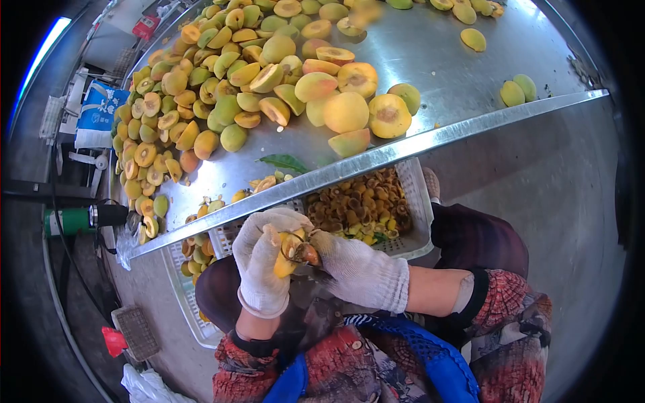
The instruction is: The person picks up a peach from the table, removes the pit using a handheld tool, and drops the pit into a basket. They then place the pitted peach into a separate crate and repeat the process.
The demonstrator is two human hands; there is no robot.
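Note:
My left hand (262, 258), in a white knit glove, is wrapped round a yellow peach half (287, 252) in front of my lap. My right hand (359, 269), gloved too, is closed and meets the fruit from the right. At its fingertips shows a pitting tool (308, 254) with a rounded brown end, and a thin dark curved edge lies against the peach flesh. The right fingers hide most of this tool. Beyond my hands, a metal table (430, 80) carries a large heap of cut peach halves (228, 80).
The table's raised metal edge (376, 158) runs just above my hands. Below it stand a white crate (420, 208) of brown pits and scraps and another crate (178, 285) with peach pieces. A green cylindrical device (67, 221) and a blue bag (101, 114) are at the left.

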